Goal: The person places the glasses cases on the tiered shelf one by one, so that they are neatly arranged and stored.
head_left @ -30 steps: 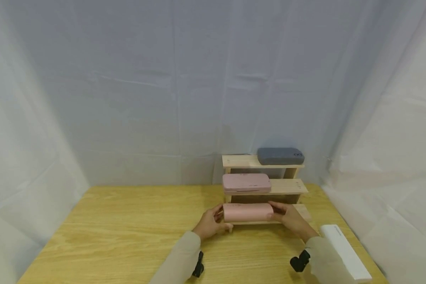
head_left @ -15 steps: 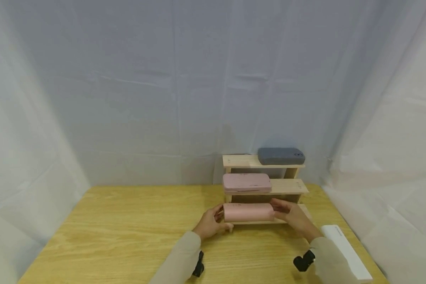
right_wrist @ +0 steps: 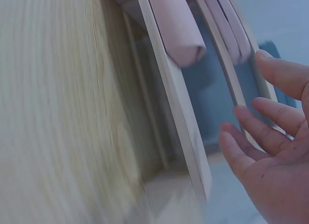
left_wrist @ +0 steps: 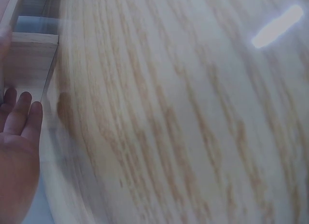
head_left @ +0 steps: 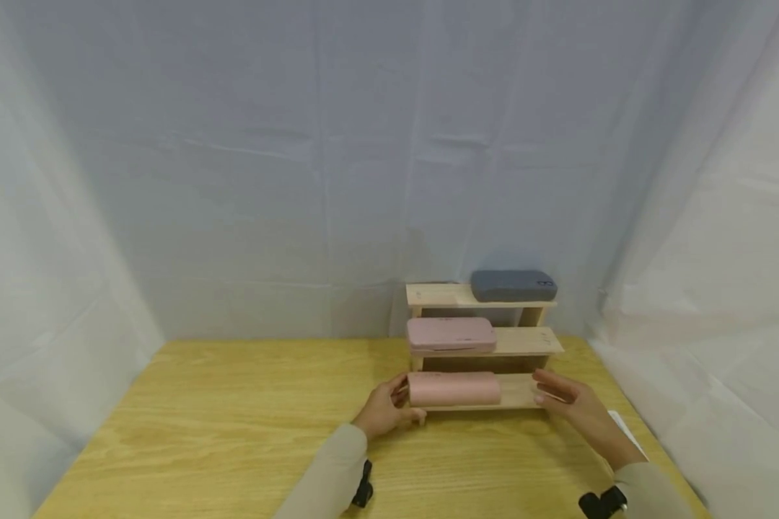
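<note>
On the lowest step of the wooden three-tier rack [head_left: 518, 389], at its left end, lies a smooth rounded pink glasses case [head_left: 454, 388]. My left hand [head_left: 383, 409] is at the left end of that step, its fingers behind the case's end and its thumb by the front edge. In the left wrist view its fingers look fairly straight against the rack's side; whether they touch the case cannot be told. My right hand [head_left: 574, 405] is apart from the case, at the step's right end, fingers spread and holding nothing, as the right wrist view also shows.
A flatter pink case [head_left: 451, 334] lies on the middle step's left side. A grey-blue glasses case [head_left: 513, 285] sits on the top step's right. A white box [head_left: 625, 430] lies at the right, mostly behind the right forearm. Pale sheeting [head_left: 285, 216] surrounds the wooden table [head_left: 247, 418].
My right hand has let go of the rounded pink case's right end and moved right. The left hand and all the cases have stayed where they were.
</note>
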Demonstrator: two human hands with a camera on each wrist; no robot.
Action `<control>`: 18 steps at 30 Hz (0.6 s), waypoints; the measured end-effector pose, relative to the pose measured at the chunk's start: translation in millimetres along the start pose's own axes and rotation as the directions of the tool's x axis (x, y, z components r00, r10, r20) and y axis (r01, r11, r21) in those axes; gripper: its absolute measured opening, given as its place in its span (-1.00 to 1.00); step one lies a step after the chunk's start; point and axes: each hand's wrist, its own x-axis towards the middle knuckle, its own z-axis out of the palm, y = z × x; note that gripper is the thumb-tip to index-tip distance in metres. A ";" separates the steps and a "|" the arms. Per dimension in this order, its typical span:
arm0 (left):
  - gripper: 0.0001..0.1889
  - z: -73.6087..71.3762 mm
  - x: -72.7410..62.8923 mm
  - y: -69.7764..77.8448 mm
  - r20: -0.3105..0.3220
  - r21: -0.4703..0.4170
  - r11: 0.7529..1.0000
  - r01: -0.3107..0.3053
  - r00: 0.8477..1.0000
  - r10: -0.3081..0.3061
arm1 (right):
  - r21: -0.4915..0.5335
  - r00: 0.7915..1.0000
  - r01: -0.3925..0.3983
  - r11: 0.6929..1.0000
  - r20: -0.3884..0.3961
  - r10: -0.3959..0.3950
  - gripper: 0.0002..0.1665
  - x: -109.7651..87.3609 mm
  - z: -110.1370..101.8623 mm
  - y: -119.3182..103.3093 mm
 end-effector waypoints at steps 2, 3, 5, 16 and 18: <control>-0.04 0.4 -0.3 1.6 0.000 -0.006 1.000 0.003 1.000 -0.003 | -0.025 1.000 -0.017 1.000 -0.021 0.016 -0.27 -11.4 -9.2 2.3; -0.04 0.7 -0.4 2.4 -0.001 -0.010 1.000 0.004 1.000 -0.004 | -0.041 0.999 -0.028 0.999 -0.031 0.027 -0.27 -17.5 -14.1 3.8; -0.04 1.1 -0.7 4.4 0.001 -0.024 1.000 0.004 1.000 -0.004 | -0.088 0.998 -0.050 0.995 -0.053 0.045 -0.28 -30.0 -23.9 8.3; -0.03 0.3 -0.1 4.6 0.003 -0.031 1.000 0.004 1.000 -0.004 | -0.222 0.970 -0.194 0.955 -0.189 0.153 -0.19 -87.0 -52.0 33.8; -0.02 -0.2 1.1 2.9 0.008 -0.030 1.000 0.008 1.000 -0.008 | -0.236 0.966 -0.194 0.952 -0.213 0.144 -0.19 -95.3 -54.7 41.3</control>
